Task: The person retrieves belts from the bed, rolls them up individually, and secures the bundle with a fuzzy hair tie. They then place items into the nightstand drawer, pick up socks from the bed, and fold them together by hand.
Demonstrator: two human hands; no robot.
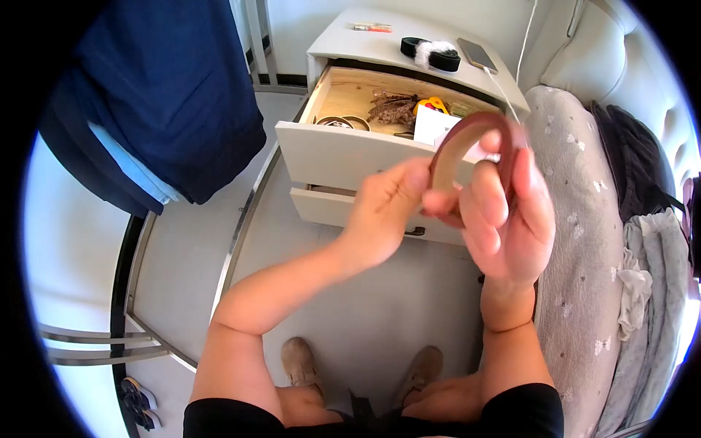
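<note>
A brown leather belt (447, 162), curled into a loop with a paler inner side, is held up in front of the open drawer. My left hand (391, 201) pinches the loop's left side between thumb and fingers. On the right side, my right hand (511, 208) has its fingers curled through and around the loop, palm partly facing me. Just behind the belt, the drawer (350, 150) of a white nightstand is pulled out. It contains another coiled belt (343, 121), a brown stringy bundle (394, 109), a yellow object (431, 104) and a white card (432, 125).
On the nightstand top (343, 44) lie a black coiled band (442, 60) with white fluff, a phone (477, 55) on a white cable and a small red-and-white item (372, 28). A bed (569, 219) stands right; dark clothes (161, 87) hang from a metal rack left.
</note>
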